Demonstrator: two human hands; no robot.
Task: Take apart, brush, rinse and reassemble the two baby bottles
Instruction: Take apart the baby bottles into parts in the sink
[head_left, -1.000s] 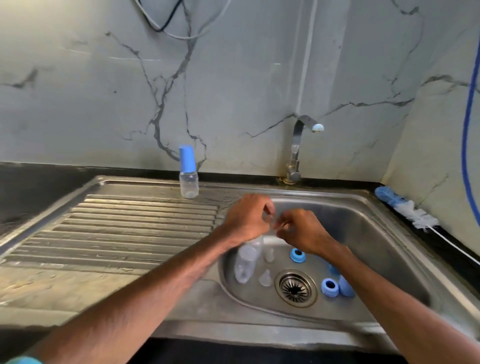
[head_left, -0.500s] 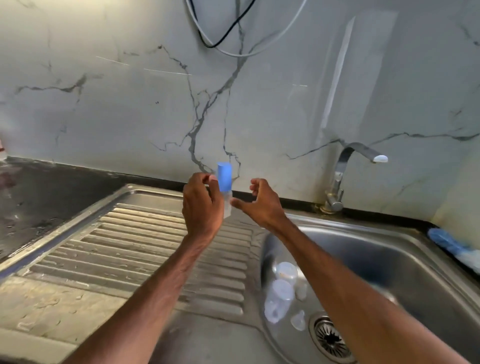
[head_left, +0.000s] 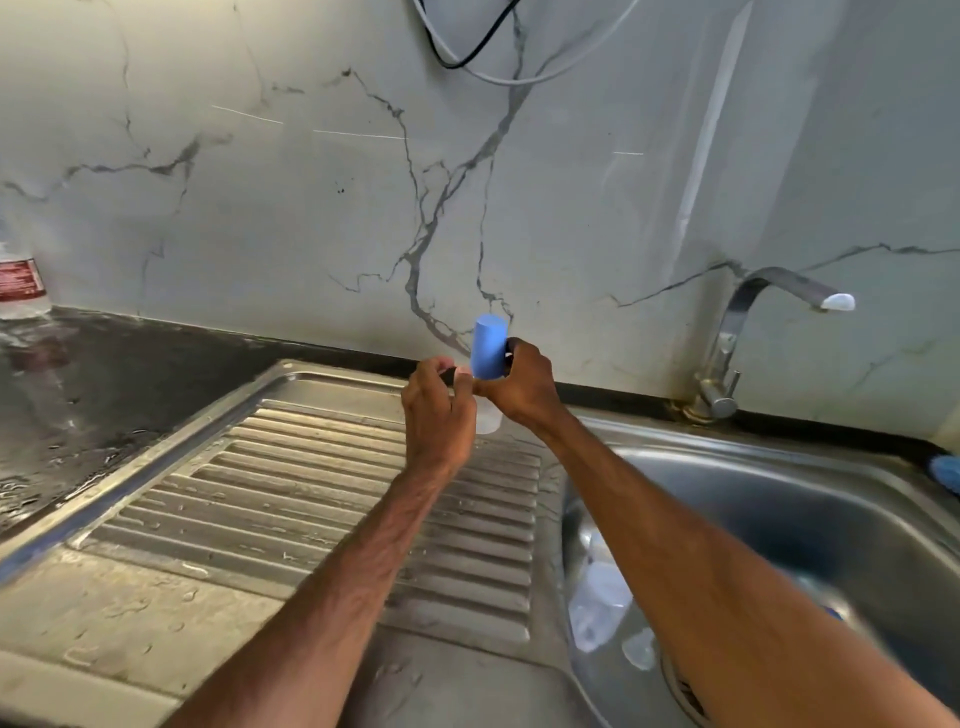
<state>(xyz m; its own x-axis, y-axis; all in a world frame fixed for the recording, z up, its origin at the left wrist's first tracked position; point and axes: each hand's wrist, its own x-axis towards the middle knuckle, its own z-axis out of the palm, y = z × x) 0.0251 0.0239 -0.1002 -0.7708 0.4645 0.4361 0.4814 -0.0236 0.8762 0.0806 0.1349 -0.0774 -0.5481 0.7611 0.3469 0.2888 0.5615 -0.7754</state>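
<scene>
- The right hand (head_left: 519, 387), open and reaching half a second ago, now has its fingers and thumb curled round the blue cap (head_left: 487, 345).
- The left hand (head_left: 439, 415) stays at the bottle (head_left: 488, 422), fingers curled in just under the cap and hiding most of the clear body.
- Only the bottle's base shows below the hands.
- The bottle is upright over the back of the drainboard (head_left: 322, 493), near the wall. Whether its base touches the metal I cannot tell.
- A second ago both hands were over the basin (head_left: 810, 499), with this bottle standing alone.
- The second bottle (head_left: 597, 608) lies in the basin, partly behind the right forearm.
</scene>
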